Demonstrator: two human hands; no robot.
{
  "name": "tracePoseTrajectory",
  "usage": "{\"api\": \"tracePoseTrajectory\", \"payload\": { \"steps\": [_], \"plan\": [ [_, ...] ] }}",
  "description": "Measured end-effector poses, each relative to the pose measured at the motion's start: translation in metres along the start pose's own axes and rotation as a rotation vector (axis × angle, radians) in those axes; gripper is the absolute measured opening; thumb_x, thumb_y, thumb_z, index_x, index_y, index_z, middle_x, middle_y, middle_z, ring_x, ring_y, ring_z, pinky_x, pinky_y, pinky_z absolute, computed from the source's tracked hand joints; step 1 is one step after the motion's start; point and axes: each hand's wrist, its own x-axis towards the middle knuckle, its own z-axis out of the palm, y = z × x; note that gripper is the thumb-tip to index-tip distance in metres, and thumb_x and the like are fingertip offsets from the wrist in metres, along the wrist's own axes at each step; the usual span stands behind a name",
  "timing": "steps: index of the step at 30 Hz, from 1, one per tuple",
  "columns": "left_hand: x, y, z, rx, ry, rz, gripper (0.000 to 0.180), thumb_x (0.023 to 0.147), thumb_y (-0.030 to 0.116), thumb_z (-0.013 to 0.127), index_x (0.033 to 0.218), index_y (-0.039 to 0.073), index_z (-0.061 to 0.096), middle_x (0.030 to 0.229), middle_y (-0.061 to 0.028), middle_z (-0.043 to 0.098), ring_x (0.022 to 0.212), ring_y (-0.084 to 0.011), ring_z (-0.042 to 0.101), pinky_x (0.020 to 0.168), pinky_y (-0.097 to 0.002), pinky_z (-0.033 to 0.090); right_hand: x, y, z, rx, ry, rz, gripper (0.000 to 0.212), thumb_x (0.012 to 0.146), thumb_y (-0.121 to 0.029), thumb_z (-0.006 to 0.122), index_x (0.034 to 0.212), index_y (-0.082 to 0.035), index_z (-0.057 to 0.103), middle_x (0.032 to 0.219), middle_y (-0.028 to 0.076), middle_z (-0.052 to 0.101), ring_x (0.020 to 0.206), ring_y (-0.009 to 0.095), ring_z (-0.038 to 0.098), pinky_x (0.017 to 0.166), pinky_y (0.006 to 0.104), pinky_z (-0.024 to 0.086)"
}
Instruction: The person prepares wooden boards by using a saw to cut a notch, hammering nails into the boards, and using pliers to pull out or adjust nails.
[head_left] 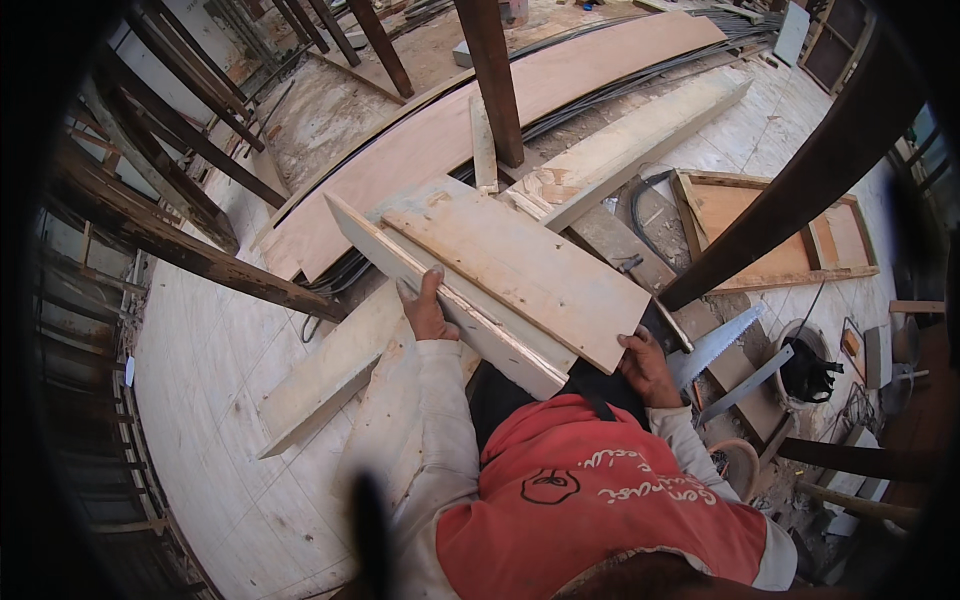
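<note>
- I see the left hand (430, 308) clamped over the upper edge of an upright board (510, 358), its split edge running rightward below the hand.
- My right hand (648, 368) grips the near corner of a flat board (520, 265), thumb on top; that board spans the space between both hands.
- Left of and below the left hand, a pale beam (330, 370) lies over the dusty tiled floor (210, 330).
- Beyond both hands I make out a long plywood sheet (590, 68) and dark slanting posts (490, 80).
- Just right of the right hand sits a saw blade (722, 345); farther off beyond it, a wooden frame (795, 281) lies on the floor.
</note>
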Motion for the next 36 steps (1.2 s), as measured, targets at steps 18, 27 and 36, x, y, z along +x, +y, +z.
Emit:
{"api": "tracePoseTrajectory", "payload": {
  "steps": [18, 27, 36],
  "plan": [
    [-0.040, 0.098, 0.045, 0.288, -0.365, 0.398, 0.086, 0.075, 0.012, 0.065, 0.151, -0.006, 0.029, 0.119, -0.0155, 0.058, 0.101, -0.0206, 0.061, 0.088, -0.0309, 0.052, -0.075, -0.025, -0.015, 0.423, -0.004, -0.039, 0.033, 0.094, -0.015, 0.068, 0.120, 0.002, 0.057, 0.110, 0.015, 0.067, 0.094, 0.025, 0.069, 0.081, 0.0297, 0.061],
    [0.008, 0.131, 0.103, 1.104, -0.518, 0.809, 0.109, 0.056, 0.032, 0.084, 0.150, 0.003, 0.039, 0.144, -0.0318, 0.041, 0.137, -0.0419, 0.041, 0.114, -0.0441, 0.034, -0.079, -0.014, 0.006, 0.396, 0.081, -0.073, 0.028, 0.096, -0.016, 0.067, 0.115, 0.003, 0.058, 0.109, 0.014, 0.066, 0.097, 0.022, 0.068, 0.077, 0.0271, 0.061],
    [0.025, 0.093, 0.090, 1.748, -0.311, 0.617, 0.117, 0.052, 0.049, 0.085, 0.155, 0.030, 0.034, 0.144, -0.0395, 0.035, 0.136, -0.0512, 0.037, 0.106, -0.0608, 0.035, -0.075, -0.014, 0.042, 0.264, -0.147, -0.069, 0.041, 0.096, -0.015, 0.066, 0.130, -0.007, 0.044, 0.105, 0.012, 0.064, 0.086, 0.022, 0.070, 0.074, 0.0292, 0.063]
  ]
}}
